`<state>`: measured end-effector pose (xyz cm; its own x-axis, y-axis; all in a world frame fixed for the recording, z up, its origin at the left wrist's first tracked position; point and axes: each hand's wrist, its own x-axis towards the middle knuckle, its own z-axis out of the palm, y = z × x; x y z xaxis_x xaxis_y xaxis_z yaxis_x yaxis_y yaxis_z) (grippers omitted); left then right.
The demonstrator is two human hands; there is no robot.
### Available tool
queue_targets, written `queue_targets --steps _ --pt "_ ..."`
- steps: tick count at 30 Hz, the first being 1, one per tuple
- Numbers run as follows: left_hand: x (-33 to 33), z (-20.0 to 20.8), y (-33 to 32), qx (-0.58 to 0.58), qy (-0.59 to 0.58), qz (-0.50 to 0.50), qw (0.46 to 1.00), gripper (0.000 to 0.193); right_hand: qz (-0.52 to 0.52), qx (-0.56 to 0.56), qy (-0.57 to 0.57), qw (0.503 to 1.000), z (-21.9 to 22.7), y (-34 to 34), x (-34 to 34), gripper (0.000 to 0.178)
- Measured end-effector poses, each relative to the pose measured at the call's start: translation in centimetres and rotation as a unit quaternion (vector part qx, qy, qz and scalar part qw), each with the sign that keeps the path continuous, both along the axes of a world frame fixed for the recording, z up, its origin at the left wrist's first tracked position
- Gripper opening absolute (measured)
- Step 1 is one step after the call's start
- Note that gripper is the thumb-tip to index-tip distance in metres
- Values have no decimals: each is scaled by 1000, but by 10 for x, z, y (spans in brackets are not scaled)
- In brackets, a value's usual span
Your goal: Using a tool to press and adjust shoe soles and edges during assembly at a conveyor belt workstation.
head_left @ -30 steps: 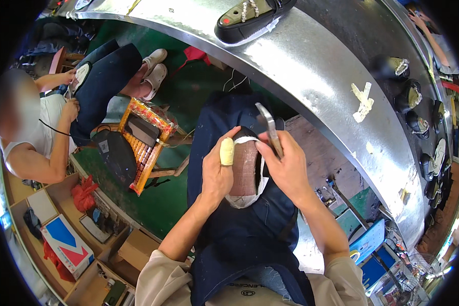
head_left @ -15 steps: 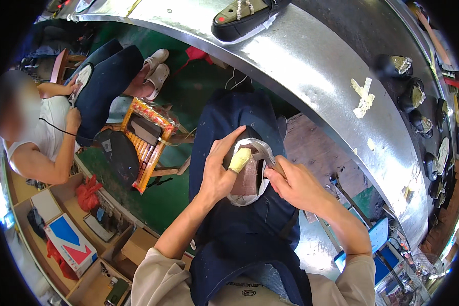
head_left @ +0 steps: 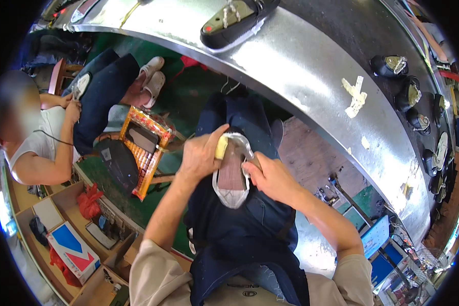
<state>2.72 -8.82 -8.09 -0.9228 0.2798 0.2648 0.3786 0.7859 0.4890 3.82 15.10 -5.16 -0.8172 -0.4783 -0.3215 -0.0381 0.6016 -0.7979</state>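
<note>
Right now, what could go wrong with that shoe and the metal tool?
The metal tool in the right hand is close to the left hand, so a slip might nip that hand, perhaps near its yellow wrap. And the shoe is held over the lap, which is soft, so it could wobble under a hard pull.

The shoe (head_left: 231, 178) sits between seat (head_left: 144, 167) and bench (head_left: 311, 66).
</note>
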Motion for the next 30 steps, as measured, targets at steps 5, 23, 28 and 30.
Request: queue_targets --steps 5,23,28,30 --pt "18 -15 16 78 -87 109 987 51 -22 24 31 999 -10 -9 8 33" --pt "-13 5 -5 -5 -146 -25 989 59 42 -1 19 999 -12 -7 -34 37" --pt "10 3 -6 243 -269 48 931 50 38 52 -6 998 3 -17 -22 37" --pt "14 16 2 331 -304 64 891 51 41 36 -67 996 15 -11 -24 37"
